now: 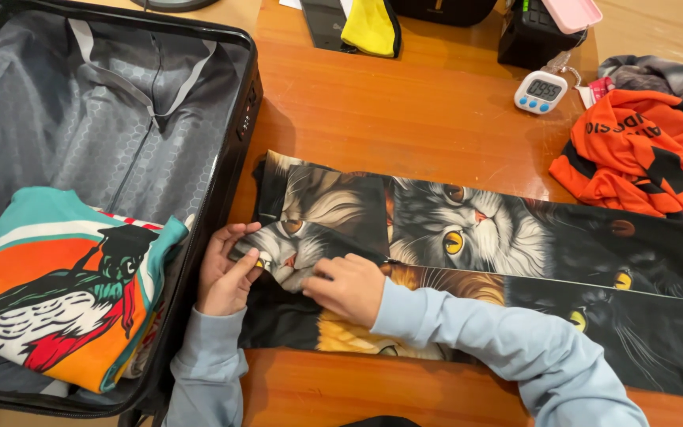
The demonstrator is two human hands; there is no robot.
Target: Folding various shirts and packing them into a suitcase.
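Under both hands (290, 281), cat-print shirt (499, 261) — folded, flat

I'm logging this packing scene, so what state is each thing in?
Black hard-shell suitcase: open, lid laid back.
Bird-print teal and orange shirt: folded, inside suitcase.
Cat-print black garment: folded into a long strip on the table.
Orange and black shirt: crumpled.
Left hand, right hand: on the garment's left end.

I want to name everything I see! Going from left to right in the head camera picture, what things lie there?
Open suitcase with a folded bird shirt → left hand → right hand on the cat-print cloth → white timer → orange shirt.
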